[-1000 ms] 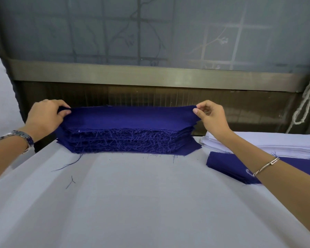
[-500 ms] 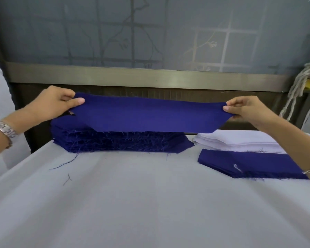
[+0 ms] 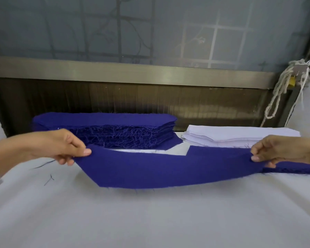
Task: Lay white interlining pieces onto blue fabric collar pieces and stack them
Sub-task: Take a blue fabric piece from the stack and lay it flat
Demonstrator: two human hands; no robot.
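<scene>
My left grip (image 3: 57, 147) pinches the left end of one blue piece (image 3: 159, 169), stretched out over the table (image 3: 150, 221). Behind it sits the tall blue pile (image 3: 115, 129), with the white pile (image 3: 240, 135) just to its right. My right grip (image 3: 279, 151) pinches the piece's right end.

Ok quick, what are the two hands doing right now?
The left hand pinches the left end of the blue collar piece.
The right hand pinches the right end of the same piece.
</scene>
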